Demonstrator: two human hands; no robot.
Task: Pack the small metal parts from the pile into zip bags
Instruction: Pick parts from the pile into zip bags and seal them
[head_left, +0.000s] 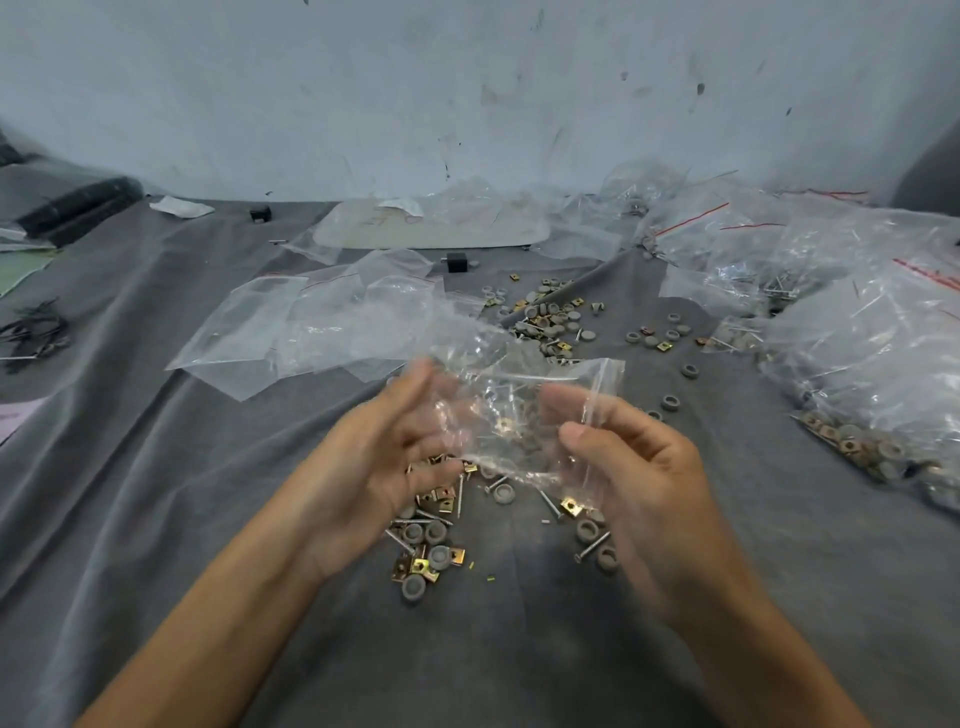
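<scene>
Head view: two hands hold a clear zip bag just above the parts pile.

The right hand (634, 478) pinches the right edge of the zip bag (514, 415) between thumb and fingers. The left hand (384, 457) is at its left edge, too blurred to tell whether it grips or only props. The pile (431, 535) (screws, grey caps, brass clips) lies directly beneath the hands on the grey cloth (156, 519). Best to spread the mouth wide, keep it upward, and feed in small pinches so screw points don't snag the film. No writing is legible; the empty bags (270, 327) beyond the left hand show only red zip lines.
</scene>
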